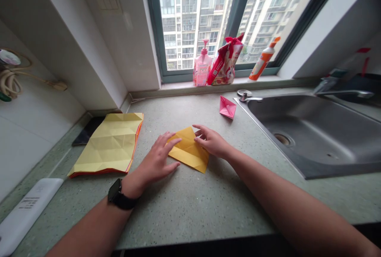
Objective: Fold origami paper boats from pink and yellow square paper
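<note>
At the left of the frame lies a stack of creased paper (110,145). Near the centre, the left hand (159,155) spreads loosely over the left corner of a partly folded yellow sheet (189,149), gripping nothing visibly; the right hand (212,142) curls at its upper-right edge, whether pinching I cannot tell. Folding seems in hand; another crease would call for aligned edges and firm pressing. Right of centre sits a pink folded paper (228,108).

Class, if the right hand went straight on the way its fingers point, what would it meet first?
The right hand would probably meet the yellow folded paper first; depth makes it unclear whether they already touch.
</note>
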`<state>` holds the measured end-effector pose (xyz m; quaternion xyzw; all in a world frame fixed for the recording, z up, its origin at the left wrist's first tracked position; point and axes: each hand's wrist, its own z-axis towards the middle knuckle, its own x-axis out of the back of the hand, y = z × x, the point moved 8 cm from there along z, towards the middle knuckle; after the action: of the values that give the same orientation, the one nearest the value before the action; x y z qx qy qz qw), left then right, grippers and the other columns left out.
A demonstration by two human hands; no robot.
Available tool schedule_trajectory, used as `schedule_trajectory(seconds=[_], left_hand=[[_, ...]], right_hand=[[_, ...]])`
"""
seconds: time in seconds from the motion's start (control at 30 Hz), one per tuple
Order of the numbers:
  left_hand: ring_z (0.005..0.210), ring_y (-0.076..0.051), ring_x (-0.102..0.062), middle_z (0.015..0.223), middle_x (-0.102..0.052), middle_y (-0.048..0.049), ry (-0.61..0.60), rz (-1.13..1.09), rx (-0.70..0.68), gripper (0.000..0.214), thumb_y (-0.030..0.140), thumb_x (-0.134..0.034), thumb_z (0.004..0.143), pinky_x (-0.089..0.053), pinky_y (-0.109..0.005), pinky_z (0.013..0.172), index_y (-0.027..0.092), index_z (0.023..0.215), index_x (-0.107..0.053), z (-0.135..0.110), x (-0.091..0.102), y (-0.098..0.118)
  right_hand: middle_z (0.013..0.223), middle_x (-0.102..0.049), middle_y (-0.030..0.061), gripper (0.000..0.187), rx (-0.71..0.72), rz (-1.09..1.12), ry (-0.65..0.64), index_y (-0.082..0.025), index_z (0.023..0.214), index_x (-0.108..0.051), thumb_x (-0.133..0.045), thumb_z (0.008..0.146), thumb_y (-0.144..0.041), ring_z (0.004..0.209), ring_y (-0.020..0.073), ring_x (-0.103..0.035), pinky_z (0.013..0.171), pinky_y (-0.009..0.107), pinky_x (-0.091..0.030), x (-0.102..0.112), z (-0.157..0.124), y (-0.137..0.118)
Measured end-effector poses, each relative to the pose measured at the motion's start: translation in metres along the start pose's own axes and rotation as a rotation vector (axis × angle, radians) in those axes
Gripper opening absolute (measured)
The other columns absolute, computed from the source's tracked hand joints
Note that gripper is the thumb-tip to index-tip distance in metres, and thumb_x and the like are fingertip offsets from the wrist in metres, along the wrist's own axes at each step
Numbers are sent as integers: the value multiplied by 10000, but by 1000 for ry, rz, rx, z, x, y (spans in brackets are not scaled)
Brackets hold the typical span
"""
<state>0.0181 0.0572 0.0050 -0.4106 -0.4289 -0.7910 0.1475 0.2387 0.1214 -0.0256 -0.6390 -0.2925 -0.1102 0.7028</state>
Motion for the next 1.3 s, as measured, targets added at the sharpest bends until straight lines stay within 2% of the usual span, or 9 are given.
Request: schedule_trajectory(seconds=[0.1, 0.27, 0.43, 0.57, 0.7, 0.8, 0.9, 1.03, 1.3], left_hand=[[1615, -361, -450, 1676, -542, -144, -98, 84, -117, 595, 237, -845, 924, -300, -651, 1378, 281, 1489, -663, -1, -13, 10], [1335, -311, -680, 1434, -724, -130, -68, 124, -117, 262, 214, -784, 995, -546, -547, 1203, 225, 1256, -780, 9, -12, 3], [1094, -253, -746, 1192, -810, -82, -44, 155, -110, 111, 183, -716, 1038, -606, -430, 1027, 214, 1080, -815, 17, -11, 5], [993, -248, -747, 1067, -820, -67, -15, 233, -60, 104, 178, -712, 1036, -590, -402, 949, 202, 990, -801, 19, -10, 13], [929, -242, -737, 1002, -802, -66, -33, 289, -17, 136, 225, -705, 1048, -574, -378, 886, 198, 933, -774, 14, -10, 20], [973, -253, -747, 1058, -810, -66, -57, 297, 7, 50, 224, -738, 1024, -572, -380, 899, 204, 1006, -780, 10, -10, 19], [1042, -270, -755, 1125, -819, -69, -66, 290, 50, 105, 173, -756, 993, -572, -390, 937, 203, 1089, -786, 8, -5, 12], [989, -250, -760, 1038, -825, -57, -89, 283, 113, 137, 144, -671, 1038, -563, -366, 906, 205, 992, -785, 7, 2, 4], [973, -253, -792, 1104, -854, -55, -121, 197, 269, 128, 269, -705, 1063, -570, -347, 869, 228, 1130, -806, 2, 9, -5]], right_hand=[[1310, -792, 95, 620, 87, -59, 1, -235, 1534, -631, -651, 925, -120, 930, 183, -748, 866, 347, -625, -6, -1, -1], [1418, -733, 126, 410, 349, -348, 119, -262, 1272, -803, -721, 905, -99, 1276, 299, -703, 1123, 502, -576, -7, -6, -11], [1275, -801, 100, 207, 471, -490, 31, -282, 1212, -820, -690, 1052, -290, 1178, 292, -733, 1073, 510, -566, -16, -19, -35], [1267, -808, 106, 405, 471, -600, -100, -258, 1299, -790, -820, 963, -483, 1185, 327, -724, 1028, 500, -541, -29, -35, -53], [1220, -834, 82, 208, 456, -663, -167, -261, 1183, -827, -736, 996, -252, 1111, 276, -758, 962, 428, -531, -35, -40, -56], [1197, -850, 54, 240, 464, -663, -179, -266, 1059, -848, -664, 988, -129, 1060, 249, -781, 933, 404, -539, -33, -37, -54], [1185, -855, 40, 284, 469, -664, -166, -279, 1046, -855, -655, 968, -94, 1038, 241, -792, 929, 392, -559, -27, -35, -52], [1142, -853, 59, 257, 458, -687, -167, -266, 1052, -853, -648, 997, -121, 1008, 251, -797, 899, 391, -585, -24, -34, -52], [1244, -847, 108, 368, 397, -713, -132, -248, 1336, -786, -655, 1009, -144, 1112, 292, -810, 974, 442, -619, -23, -32, -46]])
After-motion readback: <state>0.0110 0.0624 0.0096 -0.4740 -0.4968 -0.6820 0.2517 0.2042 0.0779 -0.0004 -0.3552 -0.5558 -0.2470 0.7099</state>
